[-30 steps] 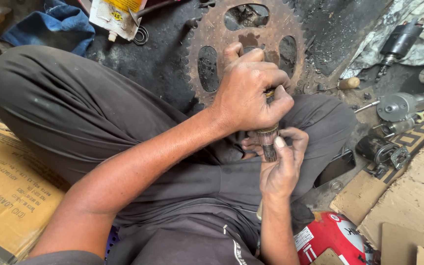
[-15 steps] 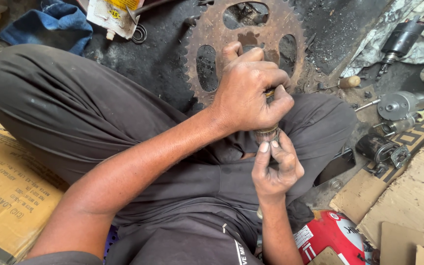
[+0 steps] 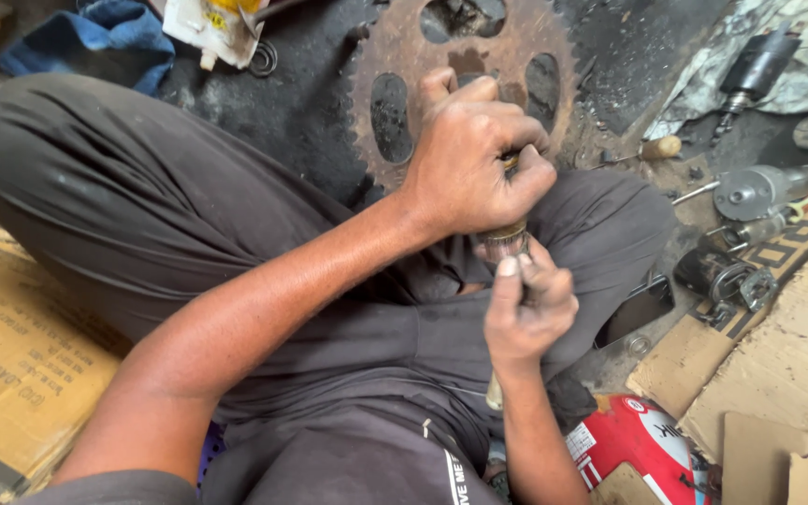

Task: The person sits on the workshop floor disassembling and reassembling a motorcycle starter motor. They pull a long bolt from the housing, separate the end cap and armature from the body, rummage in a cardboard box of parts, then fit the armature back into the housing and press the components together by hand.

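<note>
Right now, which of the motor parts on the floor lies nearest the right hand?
The dark round motor part at the cardboard's edge, just past the knee. The silver one and the black one lie farther from the right hand.

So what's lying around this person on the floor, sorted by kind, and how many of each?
Rusty round toothed sprocket: 1
Small ribbed metal cylinder, gripped by the left hand, touched by the right hand: 1
Blue crumpled cloth: 1
Red round tin with white label: 1
Grey metal motor-like parts at right: 3
Total: 7
</note>
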Available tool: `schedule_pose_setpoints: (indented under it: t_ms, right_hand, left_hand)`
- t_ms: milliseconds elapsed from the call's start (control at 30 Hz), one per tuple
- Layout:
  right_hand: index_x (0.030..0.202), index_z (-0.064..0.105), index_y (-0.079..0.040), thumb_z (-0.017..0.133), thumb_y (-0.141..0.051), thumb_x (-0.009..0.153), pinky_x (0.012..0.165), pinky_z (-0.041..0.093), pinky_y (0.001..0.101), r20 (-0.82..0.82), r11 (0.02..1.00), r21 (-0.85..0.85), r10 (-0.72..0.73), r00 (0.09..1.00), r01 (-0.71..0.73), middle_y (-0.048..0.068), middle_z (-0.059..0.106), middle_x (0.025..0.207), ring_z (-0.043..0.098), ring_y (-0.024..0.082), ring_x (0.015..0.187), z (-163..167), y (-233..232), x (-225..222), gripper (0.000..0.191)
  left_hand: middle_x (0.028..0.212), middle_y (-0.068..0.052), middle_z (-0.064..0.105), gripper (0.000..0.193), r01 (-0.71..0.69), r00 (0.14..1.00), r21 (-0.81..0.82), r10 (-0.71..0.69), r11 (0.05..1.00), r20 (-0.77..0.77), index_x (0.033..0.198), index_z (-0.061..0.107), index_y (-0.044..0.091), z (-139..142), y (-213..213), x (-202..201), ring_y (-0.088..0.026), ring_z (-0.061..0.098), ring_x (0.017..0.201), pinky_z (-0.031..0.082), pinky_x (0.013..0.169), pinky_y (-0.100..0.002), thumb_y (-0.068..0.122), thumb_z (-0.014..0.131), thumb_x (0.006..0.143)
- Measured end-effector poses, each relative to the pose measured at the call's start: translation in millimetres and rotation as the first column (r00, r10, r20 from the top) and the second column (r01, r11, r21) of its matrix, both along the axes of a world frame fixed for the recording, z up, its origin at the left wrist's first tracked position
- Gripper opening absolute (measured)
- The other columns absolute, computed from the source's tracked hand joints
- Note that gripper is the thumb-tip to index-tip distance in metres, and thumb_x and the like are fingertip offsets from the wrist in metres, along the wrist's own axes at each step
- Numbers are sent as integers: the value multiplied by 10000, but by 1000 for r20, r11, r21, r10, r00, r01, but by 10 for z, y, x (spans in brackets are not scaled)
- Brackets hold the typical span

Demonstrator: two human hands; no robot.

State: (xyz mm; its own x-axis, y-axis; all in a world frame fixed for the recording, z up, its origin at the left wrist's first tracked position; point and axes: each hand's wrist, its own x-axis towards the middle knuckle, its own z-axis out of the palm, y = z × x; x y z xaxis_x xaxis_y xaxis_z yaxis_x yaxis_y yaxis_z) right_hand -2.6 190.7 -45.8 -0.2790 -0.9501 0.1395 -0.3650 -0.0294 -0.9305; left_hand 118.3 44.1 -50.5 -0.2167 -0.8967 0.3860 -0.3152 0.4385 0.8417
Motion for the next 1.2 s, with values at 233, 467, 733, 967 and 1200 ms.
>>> schedule_pose_setpoints:
  t_ms: [233,467,733,967,1200]
  right_hand:
    - [1009,372,-27,553,6,1063,850,609,419,221,995,81,43,974,-62,278,681,1080,722,318,947,44,-1,-18,192]
    - [982,375,-42,542,0,1032,668,672,420,556,967,257,-150,817,2,269,699,955,782,326,800,54,-19,-65,179]
    - [1038,367,-40,528,4,1084,822,619,456,114,997,32,60,992,-64,315,675,1122,730,380,932,45,-7,-31,174]
    - [989,407,-39,543,21,1016,718,660,455,298,988,151,-56,953,10,293,700,1009,769,364,834,85,-6,-37,151]
    - [1014,412,-40,574,-28,1050,693,655,432,530,983,180,-74,845,-26,244,708,972,771,336,827,96,-62,-51,166]
  left_hand:
    - [687,4,700,148,2,1000,3,-2,1000,20,727,759,112,-6,-4,14,-186,565,726,318,931,-431,210,648,732]
    - [667,-8,690,157,8,999,24,-9,1000,31,733,768,109,-19,-9,-13,-191,559,715,317,943,-443,211,649,738]
    - [693,-6,702,147,5,1000,9,-6,1000,23,726,757,109,-20,-3,-5,-198,563,734,311,945,-458,209,652,747]
    - [683,-8,694,163,24,1000,1,-24,1000,14,723,751,100,-31,-13,3,-188,556,718,307,945,-461,218,640,719]
    - [681,3,695,155,32,999,21,-32,999,7,745,770,115,-31,-17,-2,-181,550,718,312,938,-439,209,648,760]
